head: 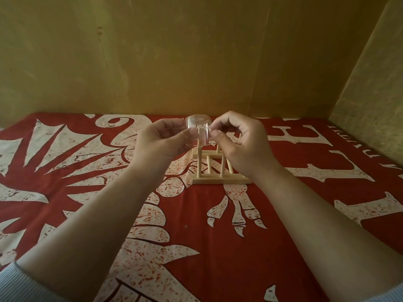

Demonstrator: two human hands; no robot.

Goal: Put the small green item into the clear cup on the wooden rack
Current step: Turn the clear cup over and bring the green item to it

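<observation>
The clear cup (199, 130) sits just above the centre of the frame, inverted: its closed base faces up and its open rim faces down, over an upright peg of the wooden rack (220, 171). Its long axis is vertical, in line with that peg.

Both hands meet at the cup. The left hand (162, 142) closes on the cup's left wall, thumb in front and fingers behind. The right hand (238, 144) is curled, with its thumb and forefinger pinched at the cup's right wall near the rim. Whether that pinch also holds anything cannot be determined.

The small green item is not visible anywhere in the frame; it may be hidden inside a hand or lie outside the view.

The rack stands on the red and white patterned cloth (87, 182), directly below and slightly toward the lower right of the cup.

Judgement: with the mouth facing down, the cup cannot receive anything. The coming move depends on lifting the cup clear of the peg along the vertical axis and turning its mouth upward. The two hands are equally near.
</observation>
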